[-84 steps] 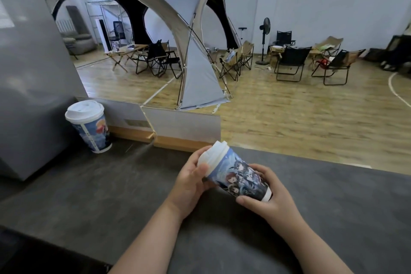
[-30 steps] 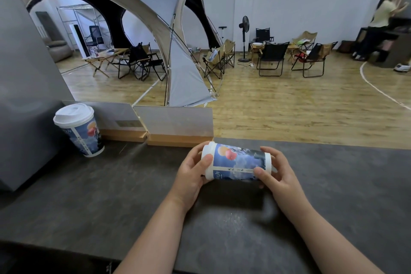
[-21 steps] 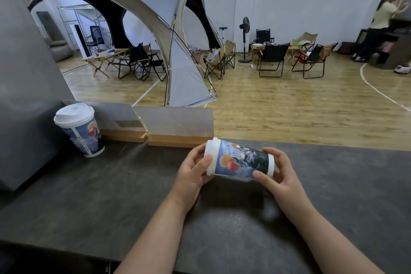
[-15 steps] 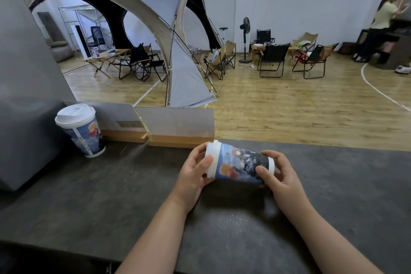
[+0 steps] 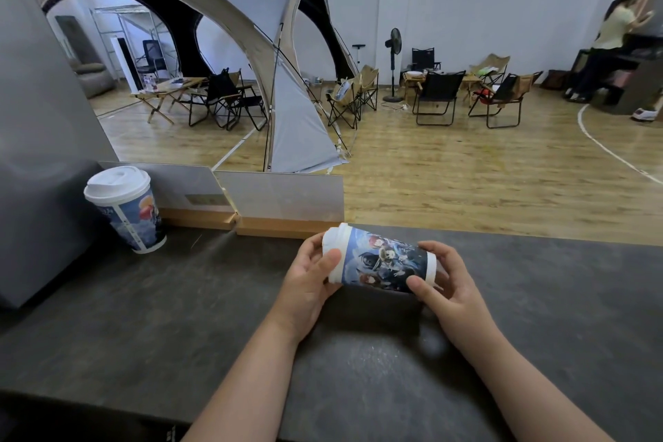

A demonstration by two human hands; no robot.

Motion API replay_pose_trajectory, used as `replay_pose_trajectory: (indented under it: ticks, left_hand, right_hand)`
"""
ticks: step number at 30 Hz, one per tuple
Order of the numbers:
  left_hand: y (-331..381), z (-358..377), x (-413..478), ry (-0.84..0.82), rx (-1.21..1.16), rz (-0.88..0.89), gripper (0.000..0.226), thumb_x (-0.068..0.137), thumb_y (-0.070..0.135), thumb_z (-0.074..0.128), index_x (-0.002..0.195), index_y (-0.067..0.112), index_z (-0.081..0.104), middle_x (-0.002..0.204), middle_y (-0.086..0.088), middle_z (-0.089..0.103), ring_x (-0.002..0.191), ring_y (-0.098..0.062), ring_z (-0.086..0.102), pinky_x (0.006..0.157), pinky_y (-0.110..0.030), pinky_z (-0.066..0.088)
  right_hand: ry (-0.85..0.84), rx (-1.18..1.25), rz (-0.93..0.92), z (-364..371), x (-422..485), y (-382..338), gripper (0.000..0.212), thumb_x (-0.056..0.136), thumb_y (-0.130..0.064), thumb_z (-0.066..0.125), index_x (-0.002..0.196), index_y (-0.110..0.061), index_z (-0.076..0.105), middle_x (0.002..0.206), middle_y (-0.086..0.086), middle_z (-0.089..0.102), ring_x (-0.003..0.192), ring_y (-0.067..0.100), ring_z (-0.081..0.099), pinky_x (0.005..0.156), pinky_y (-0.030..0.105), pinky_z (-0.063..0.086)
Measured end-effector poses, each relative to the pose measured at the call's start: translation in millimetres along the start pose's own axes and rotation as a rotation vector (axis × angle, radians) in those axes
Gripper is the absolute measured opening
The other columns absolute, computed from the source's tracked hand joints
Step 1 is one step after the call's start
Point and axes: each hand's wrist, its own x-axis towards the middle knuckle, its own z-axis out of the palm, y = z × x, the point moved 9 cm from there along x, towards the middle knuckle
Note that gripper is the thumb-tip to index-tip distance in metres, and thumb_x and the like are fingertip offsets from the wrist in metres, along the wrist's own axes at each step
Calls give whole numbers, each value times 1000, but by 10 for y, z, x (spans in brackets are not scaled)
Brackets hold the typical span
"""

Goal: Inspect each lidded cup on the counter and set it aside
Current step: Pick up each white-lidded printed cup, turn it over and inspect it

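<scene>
A printed paper cup with a white lid (image 5: 384,259) lies on its side in the air above the dark counter (image 5: 179,316), lid pointing left. My left hand (image 5: 308,276) grips the lid end, thumb over the rim. My right hand (image 5: 445,283) holds the base end with thumb and fingers curled around it. A second lidded cup (image 5: 125,208) with a blue print stands upright at the counter's far left, apart from both hands.
A grey box-like wall (image 5: 39,154) rises at the left beside the standing cup. Low grey panels on a wooden strip (image 5: 280,204) line the counter's far edge. Beyond are a tent, folding chairs and a person at the far right.
The cup has turned in my hands, showing a different part of its print, and sits slightly tilted. The view shifted a little; the standing cup has not moved.
</scene>
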Motion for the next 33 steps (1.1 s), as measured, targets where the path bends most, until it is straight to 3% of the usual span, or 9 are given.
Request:
replay_pose_trajectory:
  ticks: [2,6,8,12,17,19,23,30,33]
  left_hand:
    - [1,-12,-9,-6,0,15,81,67,33,84,137,12,49,136,-24,58,110,-30,66,84,-41,59]
    - [6,0,-12,-45,9,36,77,69,26,78,138,12,47,138,-25,55,112,-32,62,85,-41,57]
    - [6,20,-5,-55,-1,28,80,68,27,80,138,12,46,136,-23,55,110,-31,63,82,-41,58]
    - [14,11,-10,-25,-9,28,74,70,30,81,134,12,49,132,-25,59,105,-32,67,81,-43,60]
    - [44,36,-33,-60,-4,54,69,71,26,80,133,14,51,126,-20,60,107,-33,65,83,-43,59]
    - [47,59,-24,-63,-23,45,80,68,31,87,136,13,49,126,-17,60,108,-31,65,84,-42,59]
    - [51,54,-15,-36,-16,26,99,59,47,93,138,9,47,136,-23,58,113,-32,64,87,-43,58]
    - [62,49,-38,-61,-2,27,82,68,36,87,137,13,49,136,-24,57,112,-33,63,86,-42,57]
    - [53,57,-35,-57,16,14,76,73,34,81,139,16,48,135,-18,60,113,-31,64,88,-42,57]
  right_hand:
    - [9,-2,-3,9,10,-11,56,81,-22,79,129,-26,52,110,6,71,94,15,72,77,26,57]
    - [42,-67,16,37,36,-67,48,80,-33,72,124,-23,55,108,10,69,71,6,69,54,20,51]
    - [12,-85,7,43,13,-81,45,77,-32,70,120,-26,57,106,6,71,78,8,71,59,21,54]
    - [-66,-72,-22,65,-19,-61,51,83,-26,78,127,-33,54,113,-3,70,104,17,70,85,31,57]
    - [10,-71,3,28,18,-69,56,73,-46,72,123,-25,56,103,3,71,81,10,68,58,24,53]
    - [-3,-59,-5,27,10,-64,48,77,-37,73,121,-24,57,105,3,72,88,15,70,63,26,56]
    - [-76,-13,-26,57,-23,-49,50,82,-16,76,125,-26,54,116,7,69,106,21,69,87,32,58]
    - [-20,15,-2,60,-2,-66,48,85,-22,70,129,-21,50,112,-5,72,101,16,70,76,27,58]
    - [-34,-4,-13,54,-6,-46,44,88,-7,70,127,-18,52,112,2,71,103,21,70,81,29,59]
